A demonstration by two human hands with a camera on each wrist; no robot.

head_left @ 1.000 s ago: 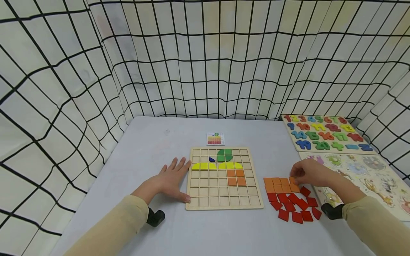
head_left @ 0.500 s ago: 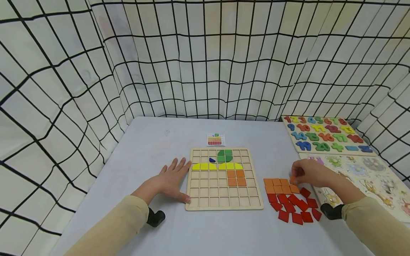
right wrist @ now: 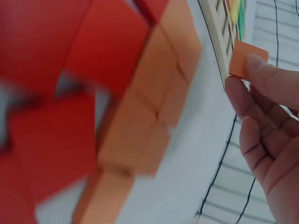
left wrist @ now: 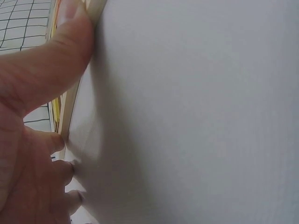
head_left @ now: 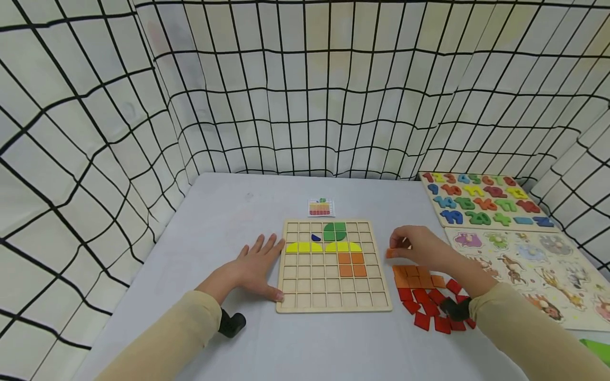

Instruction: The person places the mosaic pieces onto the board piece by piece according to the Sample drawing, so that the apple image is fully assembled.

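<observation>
A wooden grid board [head_left: 303,286] lies mid-table, bearing green pieces [head_left: 335,231], a small blue piece [head_left: 316,238], yellow pieces [head_left: 299,247] and several orange squares [head_left: 351,264]. My left hand [head_left: 254,271] is spread flat beside it, thumb on the near left corner and fingertips at the left edge. Between thumb and finger, my right hand [head_left: 421,248] pinches one orange square tile [right wrist: 239,60], held in the air just right of the board. Below that hand lie a block of orange tiles [head_left: 411,276] and several loose red tiles [head_left: 421,320], partly hidden by the right wrist.
Beyond the board lies a small pattern card [head_left: 321,207]. At the right are a number puzzle [head_left: 486,201] and an animal picture board [head_left: 548,275], with a green object [head_left: 597,350] at the frame's edge. Black netting [head_left: 314,106] encloses the table's back and sides.
My right hand has picked an orange tile from the right end of the orange block and moved left and away from me with it. The left hand has stayed put.
</observation>
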